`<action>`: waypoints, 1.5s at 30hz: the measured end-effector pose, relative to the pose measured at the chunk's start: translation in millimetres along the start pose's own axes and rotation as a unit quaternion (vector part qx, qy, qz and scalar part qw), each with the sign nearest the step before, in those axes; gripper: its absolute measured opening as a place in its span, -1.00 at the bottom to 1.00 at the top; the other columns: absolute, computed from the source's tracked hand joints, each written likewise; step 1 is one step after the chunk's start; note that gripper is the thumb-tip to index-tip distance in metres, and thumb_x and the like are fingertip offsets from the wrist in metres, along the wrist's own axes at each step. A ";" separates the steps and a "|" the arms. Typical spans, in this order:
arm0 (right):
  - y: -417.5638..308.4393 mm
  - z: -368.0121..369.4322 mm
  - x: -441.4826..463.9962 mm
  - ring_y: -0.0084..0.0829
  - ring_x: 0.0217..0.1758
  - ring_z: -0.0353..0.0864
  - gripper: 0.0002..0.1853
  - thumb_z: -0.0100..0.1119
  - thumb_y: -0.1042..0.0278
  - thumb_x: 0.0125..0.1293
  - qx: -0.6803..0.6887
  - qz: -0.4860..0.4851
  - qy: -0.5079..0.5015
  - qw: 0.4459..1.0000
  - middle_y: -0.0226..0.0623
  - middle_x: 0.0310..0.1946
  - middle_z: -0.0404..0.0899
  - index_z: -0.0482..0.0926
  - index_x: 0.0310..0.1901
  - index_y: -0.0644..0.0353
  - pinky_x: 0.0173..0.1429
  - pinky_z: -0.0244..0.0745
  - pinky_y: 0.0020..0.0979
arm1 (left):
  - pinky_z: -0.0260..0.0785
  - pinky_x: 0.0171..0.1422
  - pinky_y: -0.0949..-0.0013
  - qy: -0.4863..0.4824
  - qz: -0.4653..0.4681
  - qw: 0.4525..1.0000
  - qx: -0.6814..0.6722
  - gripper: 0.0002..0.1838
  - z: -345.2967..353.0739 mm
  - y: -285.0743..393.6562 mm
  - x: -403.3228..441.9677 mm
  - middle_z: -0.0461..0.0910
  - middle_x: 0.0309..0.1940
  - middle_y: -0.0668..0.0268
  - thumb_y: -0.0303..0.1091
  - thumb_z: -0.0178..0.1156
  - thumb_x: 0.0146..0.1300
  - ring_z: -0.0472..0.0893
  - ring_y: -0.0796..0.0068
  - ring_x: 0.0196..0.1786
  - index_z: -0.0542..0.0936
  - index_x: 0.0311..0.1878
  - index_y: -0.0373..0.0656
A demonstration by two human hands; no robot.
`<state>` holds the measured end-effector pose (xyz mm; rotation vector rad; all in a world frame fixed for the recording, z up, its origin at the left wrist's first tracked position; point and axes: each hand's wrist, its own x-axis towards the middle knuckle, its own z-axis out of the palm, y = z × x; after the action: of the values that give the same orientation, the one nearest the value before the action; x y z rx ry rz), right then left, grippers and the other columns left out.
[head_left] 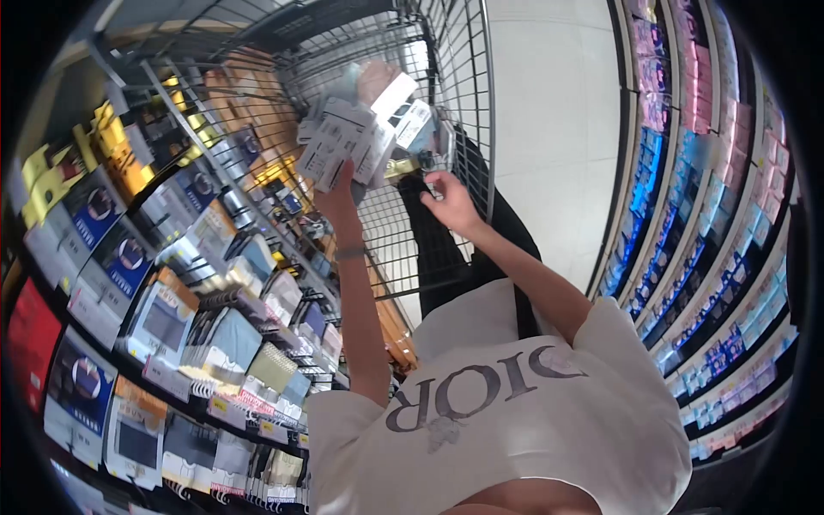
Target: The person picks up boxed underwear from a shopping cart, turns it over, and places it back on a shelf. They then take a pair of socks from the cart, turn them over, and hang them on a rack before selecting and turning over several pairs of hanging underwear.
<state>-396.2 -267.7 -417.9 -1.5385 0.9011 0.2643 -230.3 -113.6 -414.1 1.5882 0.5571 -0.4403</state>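
My left hand (341, 190) is closed on a flat white package (333, 148) with dark printed text, held up inside the wire shopping cart (492, 129). Behind and beside that package are several more pale packages (412, 122), some showing labels; I cannot tell which of them the hand also supports. To the right, my right hand (452, 206) is over the cart, its fingers curved but apart, with nothing visible in them. A small yellowish item (398, 167) lies just left of its fingertips.
Shelves of boxed goods (163, 318) and hanging packs (225, 336) line the left side, close to my left arm. Curved rows of blue and pink packs (657, 189) fill the right shelving. Pale floor tiles (554, 129) run between the cart and those shelves.
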 end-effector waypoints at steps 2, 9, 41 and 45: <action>-15.6 -0.6 2.7 -0.27 0.39 0.47 -0.37 0.49 0.31 0.23 0.119 -0.038 -0.004 0.992 -0.06 0.23 0.49 0.36 0.24 0.28 0.31 0.52 -0.24 | 0.52 0.12 0.36 -0.026 -0.015 0.999 0.037 -0.44 -25.1 49.6 -28.2 0.67 0.07 0.14 -0.38 0.56 0.13 0.67 0.39 0.03 0.57 0.14 -0.43; -163.5 -31.1 -72.7 -0.50 0.22 0.52 -0.30 0.54 0.37 0.19 0.176 -0.071 -0.232 0.954 -0.32 0.13 0.57 0.41 0.34 0.19 0.27 0.51 -0.38 | 0.59 -0.09 0.43 -0.172 0.047 0.980 0.087 -0.62 -83.5 155.5 -139.6 0.76 -0.16 0.24 -0.41 0.51 0.16 0.71 0.50 -0.19 0.67 0.01 -0.35; -273.8 -139.0 -328.3 -0.46 0.12 0.62 -0.18 0.64 0.41 0.04 0.236 -0.361 -0.159 0.888 -0.26 0.07 0.62 0.41 0.35 0.23 0.25 0.52 -0.41 | 0.50 0.19 0.29 -0.086 0.232 0.912 -0.326 -0.65 -55.0 263.0 -438.8 0.61 0.08 0.12 -0.21 0.03 0.57 0.65 0.34 0.09 0.47 0.18 -0.30; -284.5 -163.5 -308.7 -0.46 -0.03 0.70 -0.52 0.54 0.39 0.18 0.382 -0.302 -0.257 0.835 -0.24 -0.07 0.70 0.53 0.08 0.32 0.13 0.61 -0.39 | 0.51 0.07 0.40 -0.044 0.311 0.915 -0.253 -0.76 -52.1 284.0 -450.2 0.67 -0.04 0.22 -0.31 0.08 0.56 0.67 0.50 -0.05 0.54 0.07 -0.31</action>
<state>-466.5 -322.5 23.7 -0.8466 0.0198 -0.1436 -427.4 -116.9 83.1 1.1492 0.0582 0.1164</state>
